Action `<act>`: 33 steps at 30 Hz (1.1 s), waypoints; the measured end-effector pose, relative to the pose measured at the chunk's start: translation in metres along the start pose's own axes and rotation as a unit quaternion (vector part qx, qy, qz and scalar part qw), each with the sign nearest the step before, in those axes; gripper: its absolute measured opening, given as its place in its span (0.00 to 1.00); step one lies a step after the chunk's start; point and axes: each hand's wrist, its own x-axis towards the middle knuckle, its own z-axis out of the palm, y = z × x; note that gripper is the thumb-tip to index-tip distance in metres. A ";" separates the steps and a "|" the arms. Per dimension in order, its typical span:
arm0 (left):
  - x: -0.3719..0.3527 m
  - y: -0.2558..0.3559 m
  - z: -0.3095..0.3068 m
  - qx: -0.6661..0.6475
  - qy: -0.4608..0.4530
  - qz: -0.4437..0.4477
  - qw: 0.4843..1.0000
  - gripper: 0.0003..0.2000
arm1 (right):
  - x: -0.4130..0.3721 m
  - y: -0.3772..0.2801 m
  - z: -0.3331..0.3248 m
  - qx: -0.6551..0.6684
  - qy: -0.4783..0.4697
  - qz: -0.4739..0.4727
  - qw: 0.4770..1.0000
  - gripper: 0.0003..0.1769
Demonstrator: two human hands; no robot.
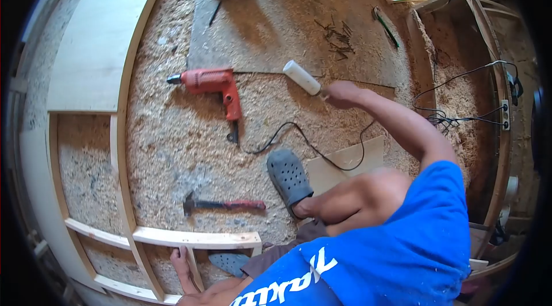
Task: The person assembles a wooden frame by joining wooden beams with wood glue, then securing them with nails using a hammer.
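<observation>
My right hand (pixel 341 95) is closed around the narrow end of a white cylinder (pixel 302 78) that looks like a plastic bottle, held out over the sawdust-covered floor. My left hand (pixel 180 261) is at the wooden frame (pixel 195 239), its fingers up against the front rail beside a short upright piece. Part of that grip is hidden by the wood. Between the two hands, a claw hammer (pixel 224 205) with a red and black handle lies on the floor. A red power drill (pixel 211 83) rests farther forward, its black cord running right.
A pale plywood panel (pixel 92 36) covers the frame's far part at left. Several loose nails (pixel 338 39) lie ahead on a flat board (pixel 259 36). Near them is a green-handled tool (pixel 386 27). On the right, a wooden box (pixel 454 47) holds shavings, cords and a power strip (pixel 505 114).
</observation>
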 end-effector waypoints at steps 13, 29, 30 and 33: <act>0.065 0.112 0.009 0.118 -0.044 -0.019 0.992 0.12 | 0.142 0.235 0.046 0.184 0.234 0.279 0.913 0.14; 0.121 0.152 0.041 0.252 -0.013 0.023 0.967 0.11 | 0.251 0.308 0.002 0.027 0.373 0.087 0.923 0.13; 0.126 0.151 0.044 0.259 -0.015 0.027 0.965 0.11 | 0.242 0.308 -0.002 0.026 0.372 0.088 0.924 0.13; 0.142 0.148 0.054 0.279 -0.020 0.038 0.959 0.11 | 0.217 0.307 -0.014 0.112 0.363 0.193 0.905 0.09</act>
